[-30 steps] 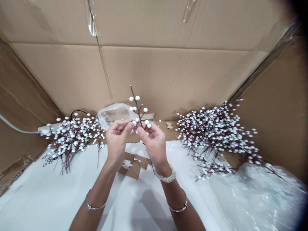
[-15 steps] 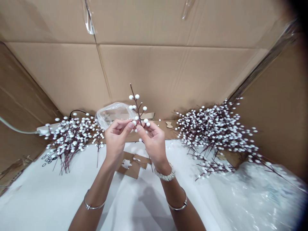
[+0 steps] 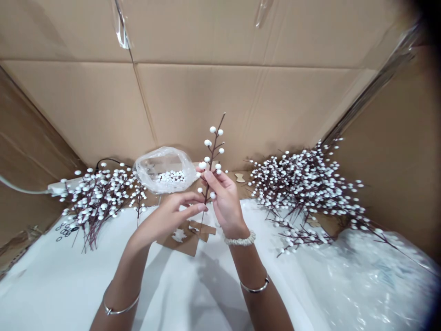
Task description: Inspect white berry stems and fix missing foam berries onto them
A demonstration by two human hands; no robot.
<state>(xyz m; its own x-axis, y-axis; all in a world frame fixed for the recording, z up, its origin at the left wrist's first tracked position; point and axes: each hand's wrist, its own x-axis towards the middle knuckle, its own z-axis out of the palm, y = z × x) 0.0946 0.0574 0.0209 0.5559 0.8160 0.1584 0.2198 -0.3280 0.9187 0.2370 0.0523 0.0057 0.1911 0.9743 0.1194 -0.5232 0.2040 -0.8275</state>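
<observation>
A brown berry branch (image 3: 214, 148) with several white balls stands nearly upright, its bare tip leaning right. My right hand (image 3: 225, 197) pinches its stem at mid-height between thumb and fingers. Lower down, my left hand (image 3: 174, 214) has its thumb and fingertips at the stem, closed around it from the left. The stem's thin end hangs below both hands. Behind my left hand lies an open clear plastic bag (image 3: 165, 184) with loose white balls inside.
Berry branches are piled at left (image 3: 99, 197) and in a larger heap at right (image 3: 303, 188). Torn cardboard (image 3: 188, 243) lies on the white surface (image 3: 86, 285). Black rings (image 3: 65, 230) lie at left, plastic film (image 3: 372, 280) at front right. Cardboard walls (image 3: 206, 101) stand around.
My left hand has moved down from the upper part of the branch to its lower stem. The branch now tilts right instead of left, and the bag's contents show.
</observation>
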